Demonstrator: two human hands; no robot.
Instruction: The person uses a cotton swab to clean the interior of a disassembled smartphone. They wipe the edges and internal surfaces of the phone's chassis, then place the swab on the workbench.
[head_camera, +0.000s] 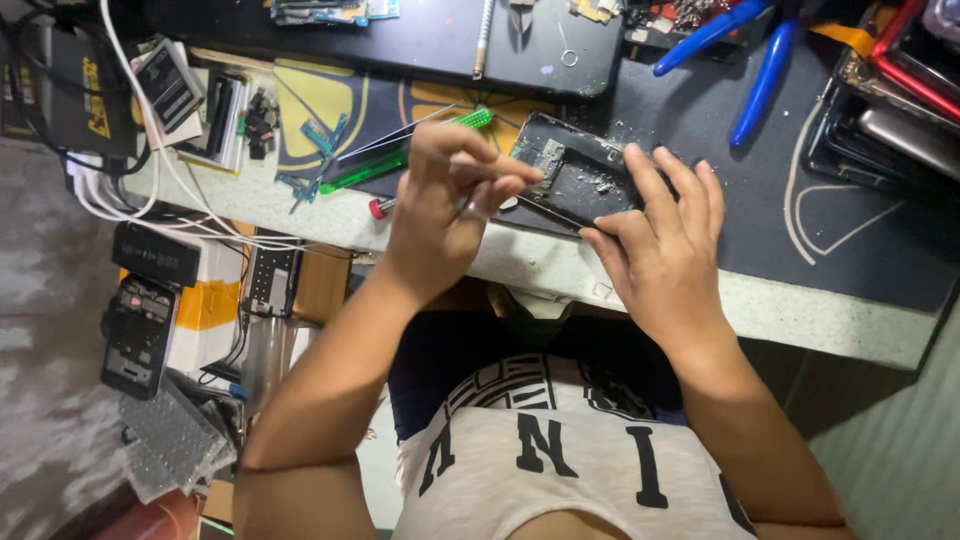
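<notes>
1. An opened phone (575, 180) lies at upper centre on the dark mat (700, 120), its back removed and its insides bare.
2. The left hand (450, 205) pinches a thin tool against its edge.
3. The right hand (660, 245) presses it flat, fingers spread.
4. Debris (625, 135) remains; the phone is not reassembled.

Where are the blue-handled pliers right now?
In the head view, the blue-handled pliers lie at the top right of the dark work mat, beyond the opened phone and the right hand.
</notes>
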